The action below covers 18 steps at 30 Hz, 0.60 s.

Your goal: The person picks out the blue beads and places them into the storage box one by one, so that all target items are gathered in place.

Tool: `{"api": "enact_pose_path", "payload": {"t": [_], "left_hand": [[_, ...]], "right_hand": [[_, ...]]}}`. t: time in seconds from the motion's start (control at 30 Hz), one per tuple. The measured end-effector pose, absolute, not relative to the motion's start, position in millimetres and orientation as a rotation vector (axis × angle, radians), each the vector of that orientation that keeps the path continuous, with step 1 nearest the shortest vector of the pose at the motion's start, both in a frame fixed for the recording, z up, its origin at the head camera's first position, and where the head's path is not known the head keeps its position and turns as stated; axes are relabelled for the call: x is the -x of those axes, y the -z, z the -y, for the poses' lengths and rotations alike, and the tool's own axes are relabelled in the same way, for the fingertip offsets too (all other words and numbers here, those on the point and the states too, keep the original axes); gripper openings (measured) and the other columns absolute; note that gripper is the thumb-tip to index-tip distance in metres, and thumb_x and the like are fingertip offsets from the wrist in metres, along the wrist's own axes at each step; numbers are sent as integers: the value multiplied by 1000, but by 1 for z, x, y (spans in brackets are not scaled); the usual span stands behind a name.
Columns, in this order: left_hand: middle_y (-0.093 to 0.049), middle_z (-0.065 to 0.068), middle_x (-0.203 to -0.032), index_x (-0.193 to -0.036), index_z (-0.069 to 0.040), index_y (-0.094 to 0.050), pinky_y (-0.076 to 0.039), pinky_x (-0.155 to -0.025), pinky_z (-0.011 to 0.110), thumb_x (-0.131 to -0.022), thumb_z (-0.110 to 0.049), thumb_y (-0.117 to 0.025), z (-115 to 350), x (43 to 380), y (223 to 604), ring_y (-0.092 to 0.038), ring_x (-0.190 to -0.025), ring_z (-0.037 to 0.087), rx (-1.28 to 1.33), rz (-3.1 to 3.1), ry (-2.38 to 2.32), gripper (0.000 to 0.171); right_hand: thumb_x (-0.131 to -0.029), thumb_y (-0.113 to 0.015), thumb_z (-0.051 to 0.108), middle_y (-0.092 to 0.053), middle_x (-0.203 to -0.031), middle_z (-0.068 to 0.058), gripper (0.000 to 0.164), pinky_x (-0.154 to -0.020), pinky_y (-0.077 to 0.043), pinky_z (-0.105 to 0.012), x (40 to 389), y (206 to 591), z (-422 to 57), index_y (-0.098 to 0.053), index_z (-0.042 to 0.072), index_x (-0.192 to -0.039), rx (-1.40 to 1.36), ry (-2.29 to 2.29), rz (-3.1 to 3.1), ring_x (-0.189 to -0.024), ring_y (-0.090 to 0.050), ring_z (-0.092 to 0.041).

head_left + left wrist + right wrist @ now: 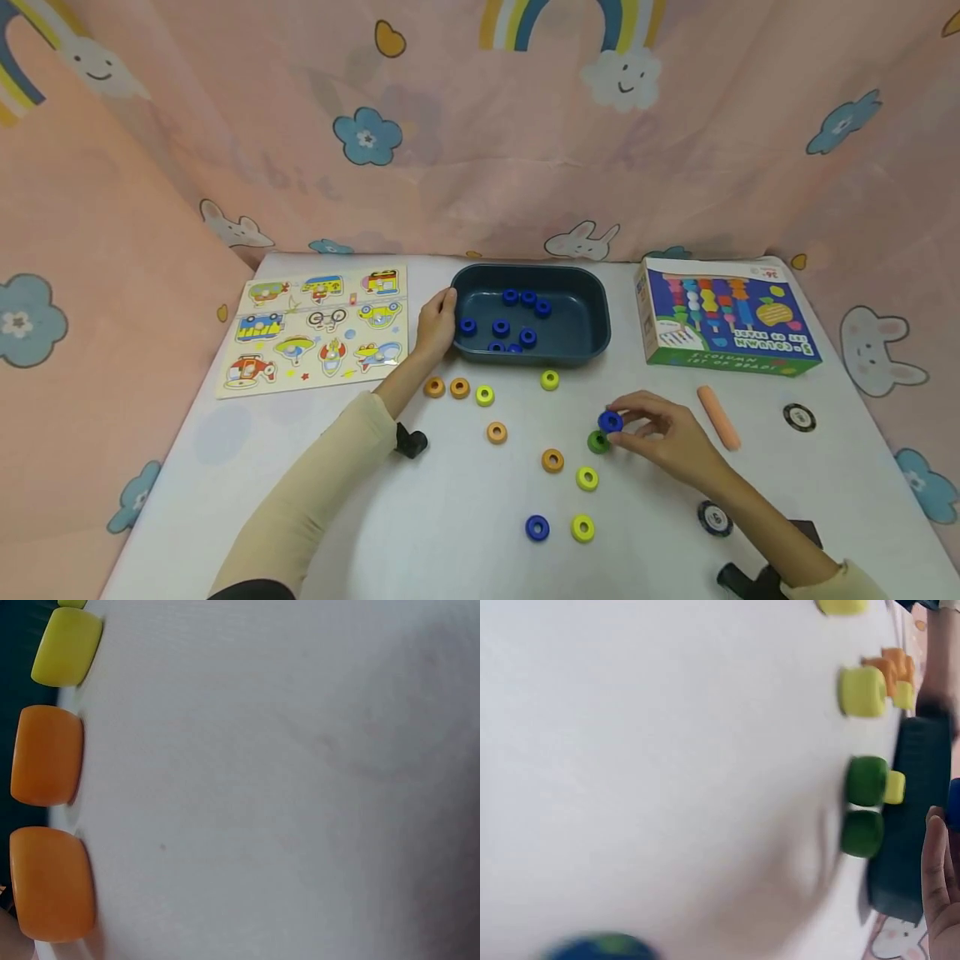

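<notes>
My right hand pinches a blue ring bead between thumb and fingertips, a little above the table. Close under it is a green ring bead; in the right wrist view two green beads stand side by side. My left hand grips the left side of a dark teal tray, in which several blue beads lie. In front of the tray are scattered orange beads, yellow beads and one more blue bead.
A vehicle picture board lies at the left, and a bead-set box at the back right. An orange stick and two black round chips are on the right. A pink patterned cloth hangs behind the white table.
</notes>
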<state>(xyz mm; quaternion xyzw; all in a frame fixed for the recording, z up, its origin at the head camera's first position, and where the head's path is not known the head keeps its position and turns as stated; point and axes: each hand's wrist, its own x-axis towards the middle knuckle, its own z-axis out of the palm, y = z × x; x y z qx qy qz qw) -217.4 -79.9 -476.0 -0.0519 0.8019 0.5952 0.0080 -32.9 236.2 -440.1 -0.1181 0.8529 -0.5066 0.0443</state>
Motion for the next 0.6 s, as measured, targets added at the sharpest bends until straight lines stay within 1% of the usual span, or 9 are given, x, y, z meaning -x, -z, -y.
{"api": "enact_pose_path", "payload": {"t": [0.17, 0.3, 0.47, 0.6], "left_hand": [[-47, 7, -136, -134, -6, -48, -29, -106, 31, -99, -40, -36, 80, 218, 476, -37, -128, 18, 158, -2506, -1861, 50], [-46, 6, -137, -134, -7, -48, -29, -106, 31, -99, -41, -35, 80, 216, 476, -37, -128, 18, 167, -2502, -1848, 50], [-47, 7, -136, -134, -7, -48, -29, -106, 32, -100, -40, -36, 82, 216, 476, -37, -128, 19, 158, -2514, -1859, 50], [-47, 7, -136, -134, -7, -48, -29, -106, 31, -99, -41, -36, 82, 217, 478, -37, -128, 19, 151, -2509, -1865, 50]], "right_hand": [[-81, -72, 13, -63, -106, -3, 29, -70, -53, -25, 71, 424, -231, -66, 7, -109, 435, 1596, -2626, -91, -60, -16], [-82, -71, 12, -62, -105, -8, 31, -68, -53, -25, 102, 419, -225, -65, 4, -111, 483, 1621, -2630, -91, -58, -20], [-82, -72, 18, -61, -103, -10, 32, -62, -51, -23, 138, 416, -214, -65, 4, -110, 427, 1618, -2660, -87, -57, -23], [-82, -72, 21, -60, -106, -10, 34, -63, -50, -24, 158, 414, -203, -64, 5, -111, 380, 1566, -2680, -87, -58, -23]]}}
